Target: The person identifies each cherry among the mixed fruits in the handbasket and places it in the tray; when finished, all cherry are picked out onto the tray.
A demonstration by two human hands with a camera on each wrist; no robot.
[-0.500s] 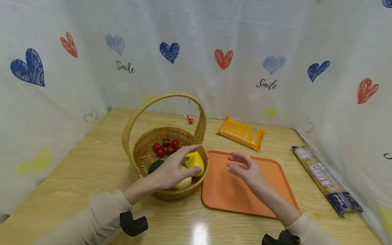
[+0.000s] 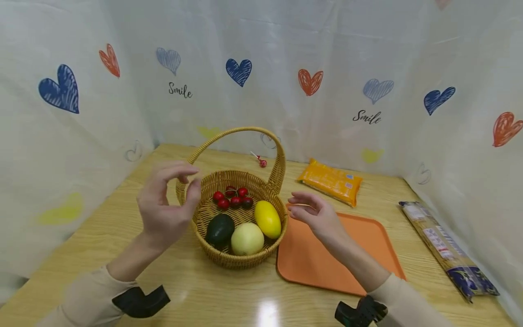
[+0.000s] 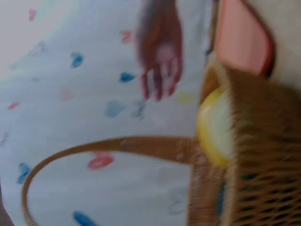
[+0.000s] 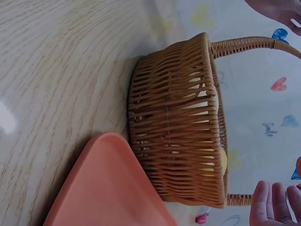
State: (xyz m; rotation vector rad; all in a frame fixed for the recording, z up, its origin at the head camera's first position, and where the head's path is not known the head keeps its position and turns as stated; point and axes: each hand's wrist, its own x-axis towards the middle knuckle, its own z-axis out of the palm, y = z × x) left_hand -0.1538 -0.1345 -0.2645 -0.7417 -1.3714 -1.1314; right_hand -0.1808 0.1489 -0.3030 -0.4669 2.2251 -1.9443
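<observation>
My left hand (image 2: pixel 165 204) is raised at the left side of a wicker basket (image 2: pixel 234 261), fingers loosely bent toward the thumb, nothing between them. In the basket lie a bunch of small red fruits (image 2: pixel 224 204), a dark green avocado-shaped fruit (image 2: pixel 220 228), a pale round fruit (image 2: pixel 247 239) and a yellow oval fruit (image 2: pixel 267 219). On the basket's right, my right hand (image 2: pixel 318 218) hovers over an orange tray (image 2: pixel 300 259), holding nothing, fingers softly bent. Its fingers (image 4: pixel 277 205) also show at the lower right of the right wrist view.
The basket's tall arched handle (image 2: pixel 278 168) stands upright. Behind the basket lies a red lollipop (image 2: pixel 263 163). An orange packet (image 2: pixel 332 182) rests behind the tray, and a long clear-and-blue packet (image 2: pixel 447 250) lies at the right. A white heart-printed curtain (image 2: pixel 269 36) surrounds the wooden table.
My left hand has moved left, from over the basket to beside it, uncovering the fruits. The right hand has shifted slightly toward the basket. The head view has turned a little left.
</observation>
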